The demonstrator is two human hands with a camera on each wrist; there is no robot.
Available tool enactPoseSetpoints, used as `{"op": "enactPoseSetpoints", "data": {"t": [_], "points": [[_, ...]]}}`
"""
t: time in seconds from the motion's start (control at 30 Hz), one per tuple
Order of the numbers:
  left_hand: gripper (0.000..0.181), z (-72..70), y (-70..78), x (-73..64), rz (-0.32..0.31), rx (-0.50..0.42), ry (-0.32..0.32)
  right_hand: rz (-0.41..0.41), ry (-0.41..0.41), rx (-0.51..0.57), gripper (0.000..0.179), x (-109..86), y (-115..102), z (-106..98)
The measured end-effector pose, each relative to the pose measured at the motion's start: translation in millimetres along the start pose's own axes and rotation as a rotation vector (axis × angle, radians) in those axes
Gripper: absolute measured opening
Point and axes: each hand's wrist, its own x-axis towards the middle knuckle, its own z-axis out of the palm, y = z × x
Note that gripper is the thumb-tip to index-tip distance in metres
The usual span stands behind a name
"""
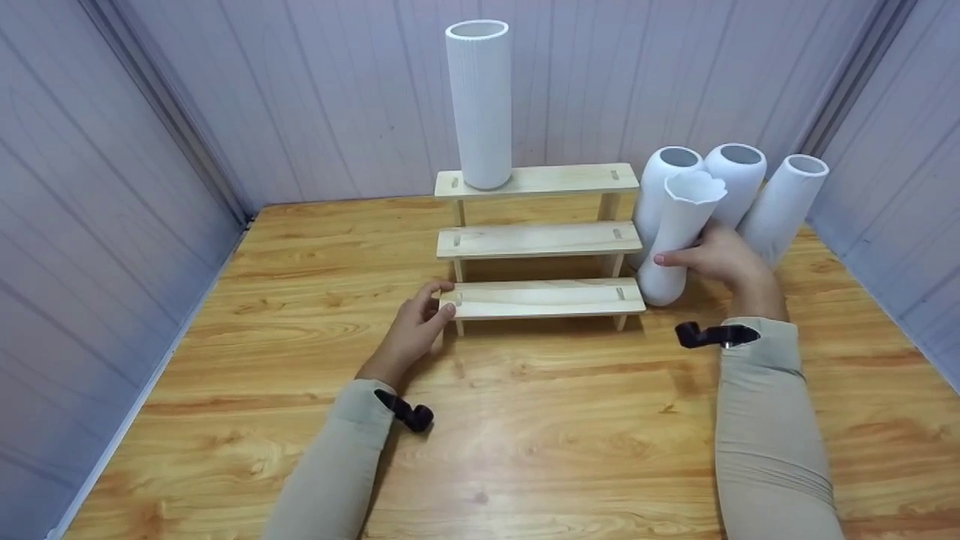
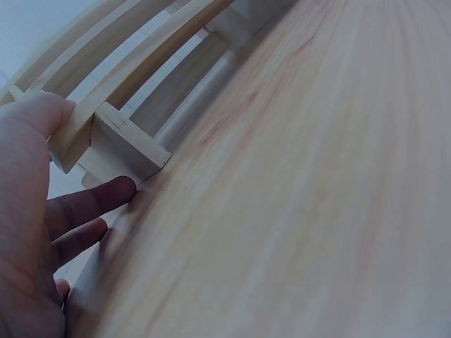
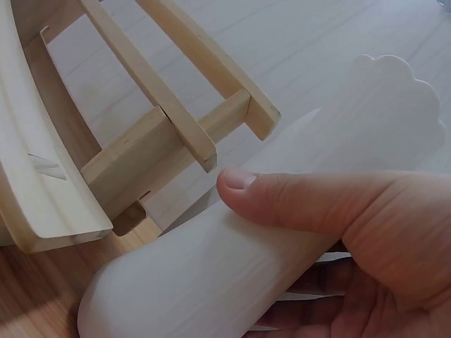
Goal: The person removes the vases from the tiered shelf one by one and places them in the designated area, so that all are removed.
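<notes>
A three-tier wooden stand stands on the table. My left hand holds the left end of its lowest tier, with the thumb at the front corner and the index finger at the back corner; in the left wrist view the other fingers reach low beside a leg. My right hand grips a white vase with a scalloped rim around its narrow middle. This vase leans, rim to the right, its rounded base beside the right end of the lowest tier. The thumb lies across its side.
A tall ribbed white vase stands on the top tier, left of its middle. Behind my right hand are two rounded white vases and a tapered white vase. Panelled walls border the table at the back and both sides.
</notes>
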Motion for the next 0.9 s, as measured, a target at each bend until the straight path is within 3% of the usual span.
{"op": "enactPoseSetpoints", "data": {"t": [0.13, 0.23, 0.37, 0.47, 0.63, 0.9], "points": [[0.034, -0.2, -0.4, -0.1, 0.011, 0.007, -0.001, -0.032, 0.031, -0.011, 0.090, -0.2, 1, 1], [0.035, -1.8, 16.5, -6.1, 0.029, 0.010, -0.016, -0.052, 0.048, -0.019, 0.089, -1.2, 3, 1], [0.037, 0.5, 17.2, -5.9, 0.031, -0.002, -0.019, -0.040, 0.040, -0.004, 0.088, -1.1, 4, 1], [0.037, 4.1, -1.5, 1.7, 0.028, -0.010, -0.005, -0.019, 0.047, 0.063, 0.089, -1.4, 2, 1], [0.035, 4.5, -6.0, 5.0, 0.049, -0.012, 0.009, 0.001, 0.141, 0.229, 0.095, -4.5, -8, -3], [0.034, 11.2, -15.6, 7.8, 0.055, -0.030, -0.009, 0.031, 0.329, 0.146, 0.100, -11.9, -26, -8]]}}
